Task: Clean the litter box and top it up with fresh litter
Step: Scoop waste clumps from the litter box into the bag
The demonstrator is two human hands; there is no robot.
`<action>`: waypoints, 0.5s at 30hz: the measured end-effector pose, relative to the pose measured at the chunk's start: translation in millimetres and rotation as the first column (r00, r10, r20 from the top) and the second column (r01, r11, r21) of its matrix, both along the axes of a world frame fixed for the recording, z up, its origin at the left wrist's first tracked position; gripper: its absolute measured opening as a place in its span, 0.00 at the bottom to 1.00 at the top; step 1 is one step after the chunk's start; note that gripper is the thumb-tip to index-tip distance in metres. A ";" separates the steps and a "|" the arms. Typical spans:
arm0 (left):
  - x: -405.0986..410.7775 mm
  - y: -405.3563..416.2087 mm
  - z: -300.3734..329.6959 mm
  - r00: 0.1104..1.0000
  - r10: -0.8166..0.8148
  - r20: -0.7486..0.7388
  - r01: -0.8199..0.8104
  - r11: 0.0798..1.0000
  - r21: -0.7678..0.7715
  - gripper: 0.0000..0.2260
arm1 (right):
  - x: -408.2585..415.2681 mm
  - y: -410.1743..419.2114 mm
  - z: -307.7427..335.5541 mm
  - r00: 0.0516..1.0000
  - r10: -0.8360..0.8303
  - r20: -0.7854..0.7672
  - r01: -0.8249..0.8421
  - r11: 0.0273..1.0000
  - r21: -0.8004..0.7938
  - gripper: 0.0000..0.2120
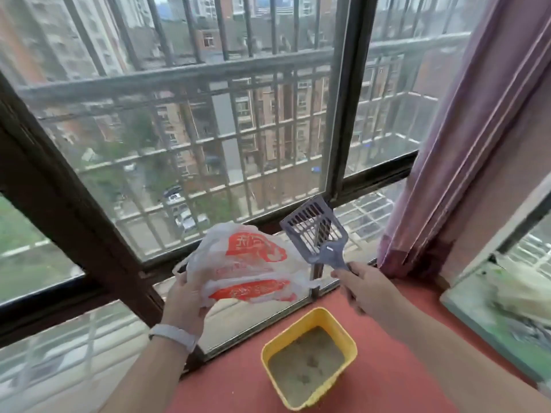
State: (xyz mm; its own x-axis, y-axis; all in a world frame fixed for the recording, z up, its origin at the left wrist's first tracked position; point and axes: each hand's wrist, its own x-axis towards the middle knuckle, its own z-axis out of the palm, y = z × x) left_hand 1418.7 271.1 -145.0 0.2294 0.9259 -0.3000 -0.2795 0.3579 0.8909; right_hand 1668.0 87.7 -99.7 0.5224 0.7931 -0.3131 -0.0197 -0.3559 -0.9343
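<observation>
A yellow litter box stands on the red floor below my hands, holding grey-beige litter with a few darker clumps. My left hand grips a crumpled white plastic bag with orange print, held up in front of the window. My right hand holds the handle of a grey-blue slotted litter scoop, its head tilted up and away. The scoop's head looks empty. A pale band sits on my left wrist.
A dark-framed window with barred glass runs across the front, close behind the bag and scoop. A mauve curtain hangs at the right. A pale green-edged ledge with white stuff on it sits at the right edge.
</observation>
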 end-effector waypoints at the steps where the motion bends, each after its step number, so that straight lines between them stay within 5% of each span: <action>1: 11.3 -3.9 -3.4 1.000 0.016 -0.021 -0.016 1.000 0.007 0.04 | 15.0 -1.3 -0.9 1.000 0.020 -0.020 -0.020 1.000 0.004 0.08; 10: 79.5 -35.6 -1.8 0.988 0.032 -0.154 -0.021 0.997 0.072 0.09 | 85.3 1.8 -23.5 0.988 0.104 -0.112 -0.107 0.994 -0.013 0.12; 15: 76.8 -34.7 -11.4 0.986 0.066 -0.155 -0.066 0.998 0.009 0.03 | 84.6 6.8 -38.2 0.983 0.117 -0.141 -0.126 0.990 -0.055 0.12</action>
State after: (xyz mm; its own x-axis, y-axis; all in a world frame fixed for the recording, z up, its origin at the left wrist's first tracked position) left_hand 1495.6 236.4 -156.4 0.1187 0.9388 -0.3233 -0.1604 0.3395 0.9268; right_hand 1752.7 94.5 -137.9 0.3718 0.8244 -0.4268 -0.0989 -0.4219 -0.9012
